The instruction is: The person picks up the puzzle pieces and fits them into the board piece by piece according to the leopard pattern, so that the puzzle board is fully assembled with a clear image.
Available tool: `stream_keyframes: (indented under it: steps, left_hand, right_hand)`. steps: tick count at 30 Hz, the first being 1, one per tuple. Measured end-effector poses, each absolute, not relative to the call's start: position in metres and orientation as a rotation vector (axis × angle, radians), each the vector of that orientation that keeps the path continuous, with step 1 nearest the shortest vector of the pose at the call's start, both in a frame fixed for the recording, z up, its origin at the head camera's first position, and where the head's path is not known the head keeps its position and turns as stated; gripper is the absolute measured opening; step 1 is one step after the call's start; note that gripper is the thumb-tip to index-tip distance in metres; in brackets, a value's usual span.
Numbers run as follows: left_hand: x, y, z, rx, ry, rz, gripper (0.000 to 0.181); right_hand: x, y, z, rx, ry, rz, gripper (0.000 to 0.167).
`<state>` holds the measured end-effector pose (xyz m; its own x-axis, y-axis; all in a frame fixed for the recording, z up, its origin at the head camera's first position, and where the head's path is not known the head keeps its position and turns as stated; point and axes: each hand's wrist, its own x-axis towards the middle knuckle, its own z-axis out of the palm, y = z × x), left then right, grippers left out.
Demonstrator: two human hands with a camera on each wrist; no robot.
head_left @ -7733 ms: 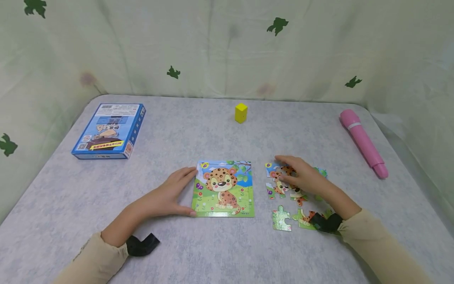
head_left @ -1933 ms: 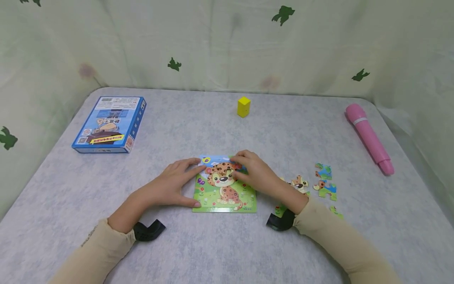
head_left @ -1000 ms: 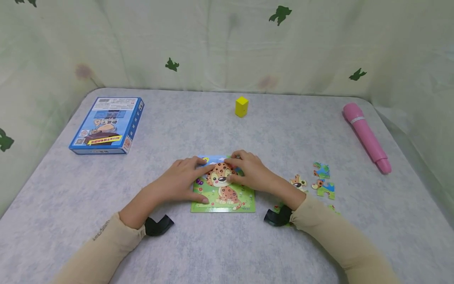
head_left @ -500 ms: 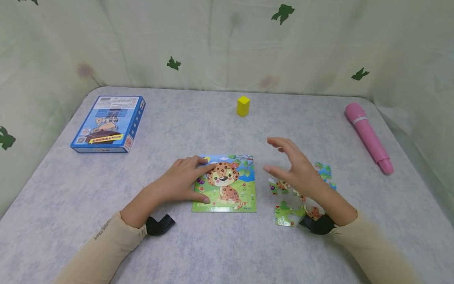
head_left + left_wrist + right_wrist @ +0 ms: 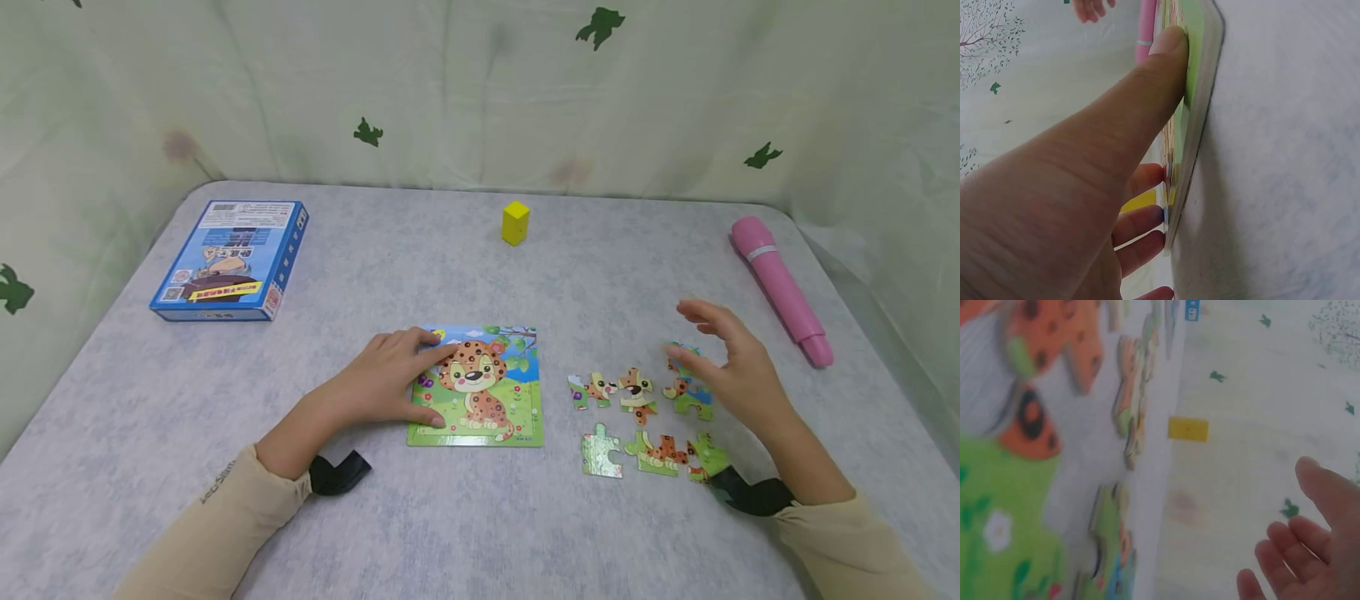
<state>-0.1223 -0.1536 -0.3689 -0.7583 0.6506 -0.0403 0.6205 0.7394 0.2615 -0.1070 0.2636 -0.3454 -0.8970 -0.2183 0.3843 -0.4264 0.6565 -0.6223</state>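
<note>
A square jigsaw board (image 5: 498,396) with a cartoon leopard picture lies flat in the middle of the table. My left hand (image 5: 390,379) rests on its left side; in the left wrist view the thumb (image 5: 1163,53) lies on the board's face while the other fingertips touch farther along it. To the right of the board, several loose jigsaw pieces (image 5: 658,455) are spread in rough rows. Over the upper right piece (image 5: 693,400) hovers my right hand (image 5: 742,379), thumb and fingers spread apart, nothing between them. It partly hides the topmost piece.
A blue box (image 5: 228,262) lies at the back left. Near the far edge stands a yellow block (image 5: 515,223). A pink microphone-shaped object (image 5: 782,292) lies along the right side. Behind the table hangs a pale curtain (image 5: 450,92) with green leaf-like prints.
My right hand has withdrawn from the board's upper part and moved right, over the loose pieces. The upper left loose pieces seen earlier are gone from there. My left hand shifted slightly onto the board.
</note>
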Motion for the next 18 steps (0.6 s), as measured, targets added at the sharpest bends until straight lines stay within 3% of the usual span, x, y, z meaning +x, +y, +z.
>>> stream_keyframes:
  steps: [18]
  left_hand:
    - [-0.122,-0.153,-0.367,1.015,2.79,0.376,0.095]
  right_hand:
    - [-0.11,0.309,-0.377,0.296,-2.989,1.146,0.051]
